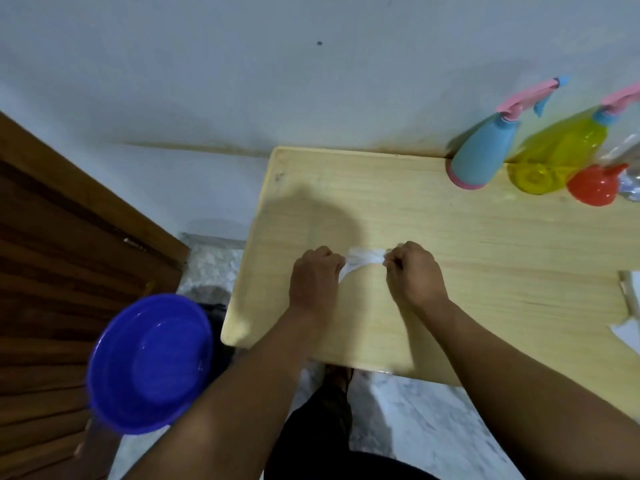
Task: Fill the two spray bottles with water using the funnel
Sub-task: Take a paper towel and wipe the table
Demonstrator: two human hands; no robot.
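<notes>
A blue spray bottle (482, 154) with a pink trigger stands at the table's far right, against the wall. Beside it stands a yellow spray bottle (554, 154), also with a pink trigger. A red funnel (593, 185) lies just in front of the yellow bottle. My left hand (314, 276) and my right hand (414, 271) are both fisted on a white tissue (363, 258), stretched between them on the wooden table (485, 244). Both hands are well to the left of the bottles.
A blue basin (149, 362) holding water sits low at the left, off the table. A wooden door (52, 271) fills the left side. Clear plastic (628, 168) lies behind the funnel. White paper (627, 334) shows at the right edge.
</notes>
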